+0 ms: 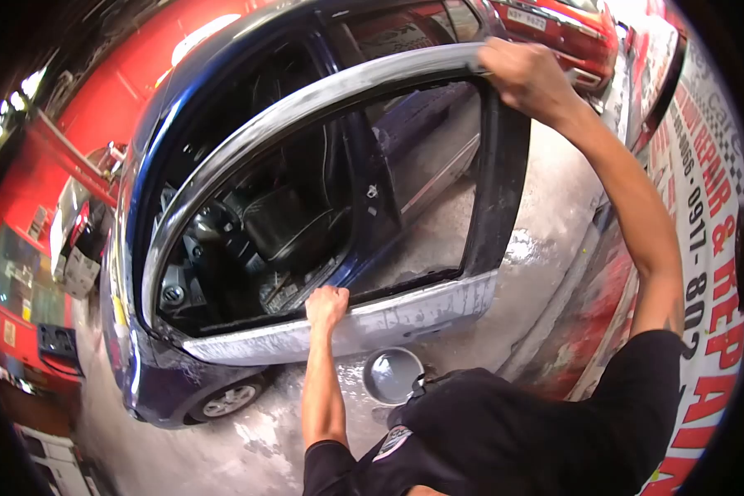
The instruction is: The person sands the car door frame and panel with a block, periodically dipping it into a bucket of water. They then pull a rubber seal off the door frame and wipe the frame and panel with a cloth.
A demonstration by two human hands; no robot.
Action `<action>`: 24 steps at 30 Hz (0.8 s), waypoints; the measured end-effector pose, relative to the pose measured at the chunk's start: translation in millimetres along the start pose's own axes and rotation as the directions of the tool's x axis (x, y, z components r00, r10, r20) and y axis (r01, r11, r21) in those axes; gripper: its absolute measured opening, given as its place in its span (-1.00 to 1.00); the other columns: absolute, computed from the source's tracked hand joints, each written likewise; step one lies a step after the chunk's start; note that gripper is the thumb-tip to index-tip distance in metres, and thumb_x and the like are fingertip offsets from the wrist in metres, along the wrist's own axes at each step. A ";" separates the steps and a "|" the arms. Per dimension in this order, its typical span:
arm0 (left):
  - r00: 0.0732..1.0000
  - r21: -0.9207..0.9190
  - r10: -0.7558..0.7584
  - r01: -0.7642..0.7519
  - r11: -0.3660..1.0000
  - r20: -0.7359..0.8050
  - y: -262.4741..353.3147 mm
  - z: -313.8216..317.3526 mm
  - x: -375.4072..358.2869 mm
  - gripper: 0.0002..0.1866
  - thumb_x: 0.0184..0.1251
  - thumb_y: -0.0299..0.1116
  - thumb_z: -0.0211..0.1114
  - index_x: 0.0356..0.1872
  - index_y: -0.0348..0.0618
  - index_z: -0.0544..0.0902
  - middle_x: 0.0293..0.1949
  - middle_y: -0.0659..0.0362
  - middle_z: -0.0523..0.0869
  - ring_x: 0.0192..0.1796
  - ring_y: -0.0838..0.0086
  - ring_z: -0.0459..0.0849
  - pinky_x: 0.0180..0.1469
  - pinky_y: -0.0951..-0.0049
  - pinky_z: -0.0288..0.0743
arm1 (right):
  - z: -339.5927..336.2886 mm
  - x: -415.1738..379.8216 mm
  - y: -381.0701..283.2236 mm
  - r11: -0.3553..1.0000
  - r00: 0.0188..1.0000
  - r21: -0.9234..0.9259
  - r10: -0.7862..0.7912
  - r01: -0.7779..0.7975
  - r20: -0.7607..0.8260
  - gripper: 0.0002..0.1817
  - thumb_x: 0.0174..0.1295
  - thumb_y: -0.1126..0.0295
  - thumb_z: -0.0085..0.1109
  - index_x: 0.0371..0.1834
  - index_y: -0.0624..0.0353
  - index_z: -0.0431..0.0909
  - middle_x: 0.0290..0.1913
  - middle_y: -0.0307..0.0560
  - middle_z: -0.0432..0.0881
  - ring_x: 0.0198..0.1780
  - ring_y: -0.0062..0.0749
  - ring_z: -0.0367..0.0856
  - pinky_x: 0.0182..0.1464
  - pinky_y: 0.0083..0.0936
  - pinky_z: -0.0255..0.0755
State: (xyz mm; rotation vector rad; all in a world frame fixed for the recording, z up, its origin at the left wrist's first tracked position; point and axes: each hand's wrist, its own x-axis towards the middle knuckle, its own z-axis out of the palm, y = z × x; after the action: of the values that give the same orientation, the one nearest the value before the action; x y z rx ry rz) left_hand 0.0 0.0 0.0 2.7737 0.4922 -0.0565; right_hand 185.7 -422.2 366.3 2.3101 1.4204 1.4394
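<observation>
A car door (364,326) stands swung out in front of me, its window opening without glass. Its frame and lower panel are smeared whitish grey, with wet streaks below the sill. My left hand (328,307) is closed over the window sill, its fingers hooked to the inner side. Up at the rear top corner of the window frame, my right hand (527,76) presses with bent, closed fingers, slightly blurred. Whether something thin lies under those fingers is hidden. Behind the door is the dark blue car (161,376) it belongs to.
A round basin (393,376) of greyish water sits on the wet floor close to my body. Through the window opening show the car's seat (277,223) and pillar. A red car (566,37) is at the back right, beside a lettered banner (703,248). Red vehicles and parts line the left.
</observation>
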 end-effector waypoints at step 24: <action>0.999 -0.070 0.022 -0.025 0.997 -0.047 -3.3 -1.6 -2.9 -0.49 0.38 -0.06 0.11 -0.27 -0.29 0.90 -0.19 -0.28 0.87 -0.03 -0.18 0.88 0.20 -0.07 0.70 | 26.5 45.7 -42.7 0.998 0.991 0.024 -0.056 0.060 -0.124 -0.77 0.04 0.65 0.29 -0.28 0.19 0.49 -0.29 0.05 0.66 -0.29 -0.05 0.80 -0.27 -0.14 0.69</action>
State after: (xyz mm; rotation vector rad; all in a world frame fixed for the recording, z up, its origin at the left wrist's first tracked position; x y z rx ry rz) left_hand -3.9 2.5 0.7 2.7162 0.4635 0.0298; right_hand 183.0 -354.5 361.3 2.2107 1.5349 1.5800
